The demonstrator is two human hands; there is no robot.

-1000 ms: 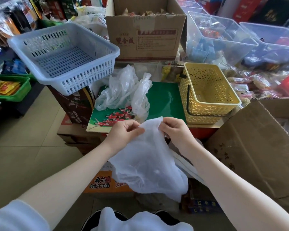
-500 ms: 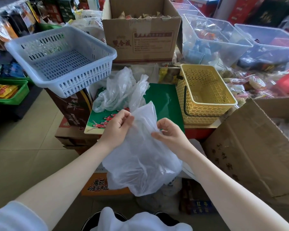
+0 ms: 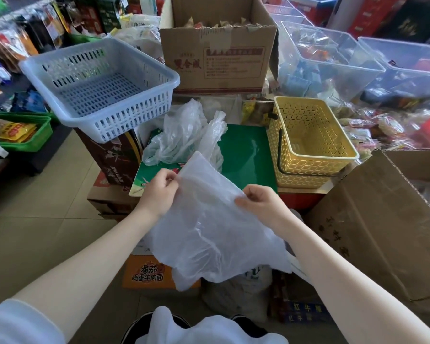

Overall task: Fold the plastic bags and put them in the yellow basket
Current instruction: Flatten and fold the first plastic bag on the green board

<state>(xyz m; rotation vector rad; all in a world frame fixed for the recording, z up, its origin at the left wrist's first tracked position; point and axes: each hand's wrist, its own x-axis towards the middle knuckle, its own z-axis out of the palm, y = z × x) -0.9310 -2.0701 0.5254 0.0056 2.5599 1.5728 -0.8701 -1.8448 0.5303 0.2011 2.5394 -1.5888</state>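
Hanging btwn left hand & right hand: plastic bag.

A small shop: packaged snacks in bins, clear tubs of wrapped goods, stacked cardboard cartons.

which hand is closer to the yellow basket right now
The right hand. It pinches the plastic bag just below and left of the yellow basket in the picture. The left hand holds the bag's other edge, farther left.
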